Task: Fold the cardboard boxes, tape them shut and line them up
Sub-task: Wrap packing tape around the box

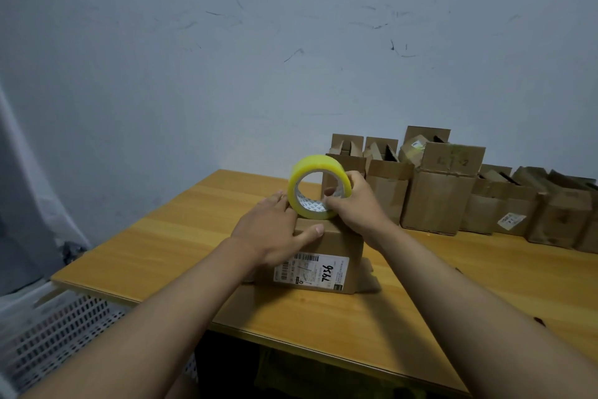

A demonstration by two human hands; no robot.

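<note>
Both hands work at the top of the cardboard box (326, 246) standing near the middle of the wooden table (161, 236). Left hand (271, 230): palm down on the box top, fingers nearly straight and reaching over the far edge beside the roll, thumb lying along the near top edge; it presses the box and grips nothing. Right hand (356, 204): fingers curled round the yellow tape roll (318, 186), fingertips inside the core, holding the roll upright on its edge on the far part of the box top.

Hidden or unclear: the box top is largely covered by the hands, so the state of its flaps and any tape strip cannot be told; the shipping label (312, 270) on the near face is partly covered by the left wrist, with handwritten digits legible only in part; both arms are cut off by the lower frame edge.

Surroundings, largest first: pale scuffed wall (291, 42) behind the table; wooden table; row of cardboard boxes (453, 191) along the wall at the far right, several with top flaps standing open, the row cut off at the right edge; white perforated panel (58, 327) below the table's left corner.
</note>
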